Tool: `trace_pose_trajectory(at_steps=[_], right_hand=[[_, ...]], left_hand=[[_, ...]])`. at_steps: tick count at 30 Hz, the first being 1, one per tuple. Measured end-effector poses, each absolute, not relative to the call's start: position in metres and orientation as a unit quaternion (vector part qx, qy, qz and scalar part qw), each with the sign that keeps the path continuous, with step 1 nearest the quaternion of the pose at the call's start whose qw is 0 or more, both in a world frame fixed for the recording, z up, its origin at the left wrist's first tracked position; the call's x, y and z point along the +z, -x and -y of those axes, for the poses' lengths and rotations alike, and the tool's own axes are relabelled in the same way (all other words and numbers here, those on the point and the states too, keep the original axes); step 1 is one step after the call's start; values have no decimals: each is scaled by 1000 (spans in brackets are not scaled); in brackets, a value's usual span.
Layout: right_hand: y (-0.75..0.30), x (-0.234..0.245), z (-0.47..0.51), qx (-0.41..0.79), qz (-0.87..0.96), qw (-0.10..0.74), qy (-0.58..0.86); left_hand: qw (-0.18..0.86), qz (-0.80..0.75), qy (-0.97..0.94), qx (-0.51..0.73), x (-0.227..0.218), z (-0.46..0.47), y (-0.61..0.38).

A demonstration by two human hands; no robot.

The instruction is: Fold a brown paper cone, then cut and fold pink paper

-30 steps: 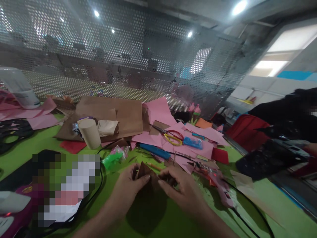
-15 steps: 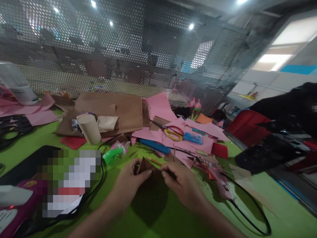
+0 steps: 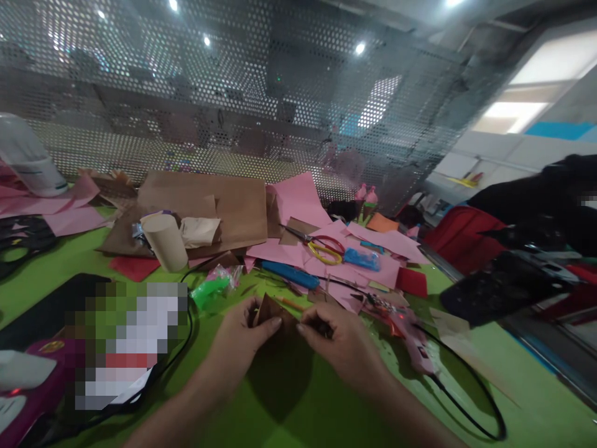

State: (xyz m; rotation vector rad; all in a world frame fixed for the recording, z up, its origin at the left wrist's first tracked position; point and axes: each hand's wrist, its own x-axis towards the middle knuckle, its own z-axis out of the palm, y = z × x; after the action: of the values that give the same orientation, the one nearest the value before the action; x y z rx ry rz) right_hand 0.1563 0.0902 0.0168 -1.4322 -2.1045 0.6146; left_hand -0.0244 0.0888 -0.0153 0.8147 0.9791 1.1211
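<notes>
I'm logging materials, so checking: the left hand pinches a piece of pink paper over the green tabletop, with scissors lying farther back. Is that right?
The colour is wrong: the head view shows the left hand pinching brown paper, not pink, over the green tabletop, with scissors lying farther back.

Behind the far edge of the table (image 3: 536, 379), a perforated screen (image 3: 224, 124); beyond the right edge, red chair (image 3: 459, 239), bright window (image 3: 555, 56).

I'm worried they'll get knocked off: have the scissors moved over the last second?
No. Judged against the large brown paper, the scissors keep the same place; only the whole view shifted slightly.
</notes>
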Motion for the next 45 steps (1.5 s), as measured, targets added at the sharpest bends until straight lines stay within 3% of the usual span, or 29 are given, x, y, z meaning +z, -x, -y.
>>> trace_pose_trajectory(at_steps=[32, 45], right_hand=[[-162, 20, -92, 290, 761, 244, 526], [-156, 20, -90, 217, 793, 233, 520]], left_hand=[[637, -460, -371, 495, -15, -88, 27], [653, -442, -372, 491, -14, -87, 26]])
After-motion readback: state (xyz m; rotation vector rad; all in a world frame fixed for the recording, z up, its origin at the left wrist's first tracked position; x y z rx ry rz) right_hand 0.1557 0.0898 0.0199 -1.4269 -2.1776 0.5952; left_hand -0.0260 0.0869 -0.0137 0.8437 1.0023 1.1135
